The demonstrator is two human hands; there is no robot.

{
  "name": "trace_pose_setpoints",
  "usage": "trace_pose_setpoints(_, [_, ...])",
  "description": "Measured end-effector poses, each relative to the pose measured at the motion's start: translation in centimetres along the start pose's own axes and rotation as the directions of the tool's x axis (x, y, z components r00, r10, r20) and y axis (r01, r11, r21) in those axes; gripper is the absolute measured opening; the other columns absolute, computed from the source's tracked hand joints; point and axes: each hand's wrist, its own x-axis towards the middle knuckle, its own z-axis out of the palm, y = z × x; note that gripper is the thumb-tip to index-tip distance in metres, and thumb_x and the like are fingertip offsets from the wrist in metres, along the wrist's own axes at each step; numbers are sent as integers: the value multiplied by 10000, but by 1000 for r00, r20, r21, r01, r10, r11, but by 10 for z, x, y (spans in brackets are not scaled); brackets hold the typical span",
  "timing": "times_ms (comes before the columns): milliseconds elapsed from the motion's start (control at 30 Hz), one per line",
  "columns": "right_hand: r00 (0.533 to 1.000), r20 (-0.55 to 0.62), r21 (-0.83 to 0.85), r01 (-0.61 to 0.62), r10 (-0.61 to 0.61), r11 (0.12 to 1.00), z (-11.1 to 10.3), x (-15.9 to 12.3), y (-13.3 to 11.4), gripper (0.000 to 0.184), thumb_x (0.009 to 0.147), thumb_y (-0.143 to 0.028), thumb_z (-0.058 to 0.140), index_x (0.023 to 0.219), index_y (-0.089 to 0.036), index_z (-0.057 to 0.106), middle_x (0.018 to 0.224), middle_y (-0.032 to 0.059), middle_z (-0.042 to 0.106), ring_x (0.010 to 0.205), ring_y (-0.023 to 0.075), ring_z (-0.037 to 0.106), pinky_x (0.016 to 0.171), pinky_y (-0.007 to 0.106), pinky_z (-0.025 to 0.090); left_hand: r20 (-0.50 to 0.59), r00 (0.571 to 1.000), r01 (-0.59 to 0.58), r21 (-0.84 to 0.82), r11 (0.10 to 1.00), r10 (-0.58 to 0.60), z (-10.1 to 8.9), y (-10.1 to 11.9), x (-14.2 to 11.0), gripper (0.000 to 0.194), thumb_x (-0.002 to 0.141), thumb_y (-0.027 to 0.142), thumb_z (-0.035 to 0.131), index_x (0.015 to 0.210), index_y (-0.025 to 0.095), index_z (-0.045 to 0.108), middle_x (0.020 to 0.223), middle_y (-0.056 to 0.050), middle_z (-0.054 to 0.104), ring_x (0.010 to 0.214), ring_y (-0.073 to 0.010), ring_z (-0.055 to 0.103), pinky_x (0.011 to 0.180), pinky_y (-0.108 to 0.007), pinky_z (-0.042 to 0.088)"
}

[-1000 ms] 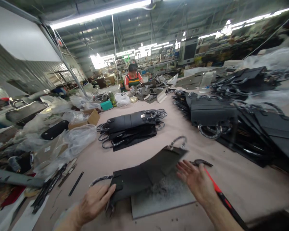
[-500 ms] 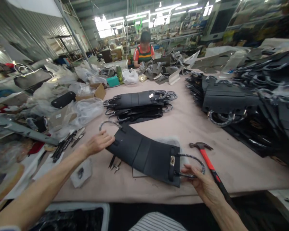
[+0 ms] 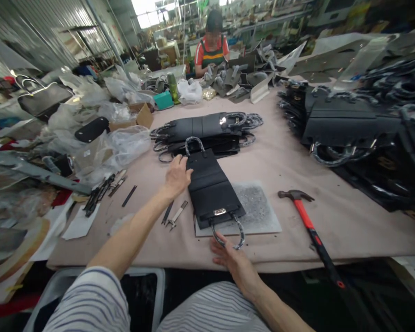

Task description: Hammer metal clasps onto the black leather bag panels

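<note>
pinching at the left edge of the panel (image 3: 210, 180), the left hand (image 3: 176, 177) has its thumb and fingers curled close together, just beside the foot of the far handle (image 3: 195, 139). down at the near end, the right hand (image 3: 242, 267) has its fingers loosely parted under the near handle (image 3: 242, 230), thumb up by the loop; whether they close on it, i can't tell.

and the panel itself, black, lying lengthwise away from the body, clasp (image 3: 219, 212) at the near end, over the left part of the speckled slab (image 3: 264, 210). flat down or just above it? not clear from here.

this reads as a placing step, both hands lining the panel up over the slab. what the next move calls for, i'd judge: even support at both ends, the clasp end square, the near handle kept out from underneath.

further out now, a slim metal tool (image 3: 179, 213) to the left of the slab, the hammer (image 3: 302, 214) to its right, head away, no hand on it. beyond the panel, a pile (image 3: 193, 127) of similar pieces on the table (image 3: 266, 152), a bigger heap (image 3: 352, 122) over to the right, and a co-worker (image 3: 212, 50) across the far side.
</note>
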Motion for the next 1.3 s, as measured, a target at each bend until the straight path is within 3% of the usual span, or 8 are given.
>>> trace_pose_setpoints(100, [995,69,28,-76,74,997,-4,-3,8,758,811,-692,718,1434,-287,566,1357,138,659,1156,287,657,919,422,483,161,974,177,-95,980,-160,36,6,-64,442,958,313,608,1337,89,561,1342,-224,612,1310,-346,577,1136,-518,470])
trace_pose_setpoints(167, [986,115,119,-137,123,983,-7,-6,12,722,821,-663,721,1415,-282,570,1265,124,708,1055,261,697,861,386,500,234,947,255,-125,959,-221,53,15,-96,497,977,371,577,1376,78,533,1406,-244,568,1354,-362,540,1159,-526,444])
trace_pose_setpoints(267, [975,141,241,-200,169,950,-13,-9,10,649,826,-674,694,1277,-210,645,1167,141,740,1020,264,715,836,369,517,231,935,313,-173,934,-270,68,28,-121,605,949,410,619,1445,94,474,1544,-250,430,1458,-383,421,1208,-531,385])
trace_pose_setpoints(367, [987,1,201,-159,162,967,-22,-11,-4,627,814,-692,692,1163,-172,666,1108,141,749,967,265,735,793,357,542,170,941,326,-225,918,-292,75,33,-123,649,897,382,685,1448,117,467,1566,-233,394,1477,-387,390,1217,-535,377])
trace_pose_setpoints(567, [961,-277,-282,-54,-28,958,-34,-8,-28,575,689,-622,807,982,-173,600,886,75,752,644,212,726,513,259,487,72,980,196,-255,947,-183,88,49,-116,575,858,302,718,1371,109,542,1546,-234,407,1469,-385,394,1226,-555,364])
trace_pose_setpoints(833, [946,-321,-322,-150,41,935,-41,-13,7,534,676,-639,709,897,-185,533,751,97,753,577,212,713,485,247,480,118,993,7,-178,984,14,91,67,-123,535,881,317,688,1364,117,574,1582,-230,397,1497,-407,349,1234,-602,321])
trace_pose_setpoints(1067, [918,-396,-355,-144,-9,924,-39,-4,-1,461,718,-594,627,929,-202,506,610,38,705,449,190,651,399,229,404,139,988,89,-109,990,-74,91,75,-119,500,933,312,615,1391,115,578,1587,-244,397,1486,-406,374,1220,-618,322])
trace_pose_setpoints(1300, [909,-415,-432,-162,-36,887,-43,-2,-7,467,761,-632,567,943,-209,491,590,32,695,436,189,644,388,234,419,114,986,135,-98,986,-124,93,79,-120,486,942,306,593,1397,133,584,1584,-223,421,1484,-407,379,1216,-627,324])
